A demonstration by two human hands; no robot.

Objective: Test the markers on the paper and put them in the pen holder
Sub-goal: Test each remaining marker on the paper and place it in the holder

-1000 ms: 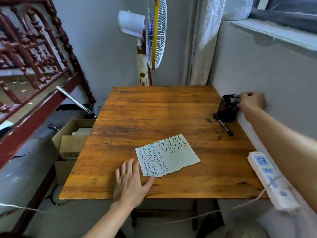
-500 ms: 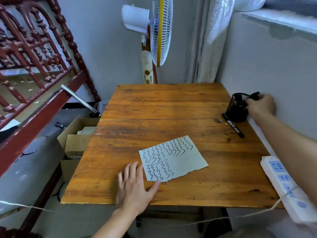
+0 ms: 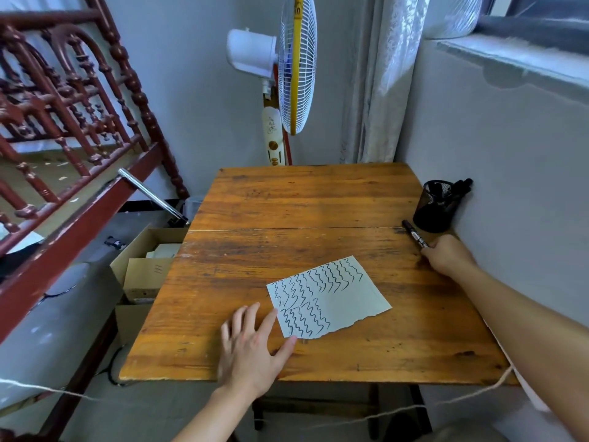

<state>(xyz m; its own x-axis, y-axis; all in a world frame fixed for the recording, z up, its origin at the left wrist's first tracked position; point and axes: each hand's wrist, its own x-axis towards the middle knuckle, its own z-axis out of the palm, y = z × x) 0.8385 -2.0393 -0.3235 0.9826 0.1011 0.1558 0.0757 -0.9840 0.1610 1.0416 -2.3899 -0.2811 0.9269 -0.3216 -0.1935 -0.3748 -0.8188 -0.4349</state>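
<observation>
A pale sheet of paper [image 3: 331,298] covered with wavy marker lines lies on the wooden table [image 3: 287,205]. My left hand [image 3: 251,346] rests flat at the paper's near left corner, fingers spread. A black mesh pen holder [image 3: 435,207] stands at the table's right edge against the wall, with black markers [image 3: 460,186] leaning out of it. In front of the holder a black marker [image 3: 414,236] lies on the table. My right hand [image 3: 446,253] has its fingers closed on that marker's near end.
A standing fan [image 3: 293,74] is behind the table. Cardboard boxes [image 3: 146,266] sit on the floor to the left, under a red wooden bed frame [image 3: 63,129]. The wall [image 3: 510,170] runs along the table's right side. A string [image 3: 462,400] hangs across the near edge.
My right hand left the pen holder, where a marker now stays, and came down to the marker lying on the table. My left hand stayed by the paper.
</observation>
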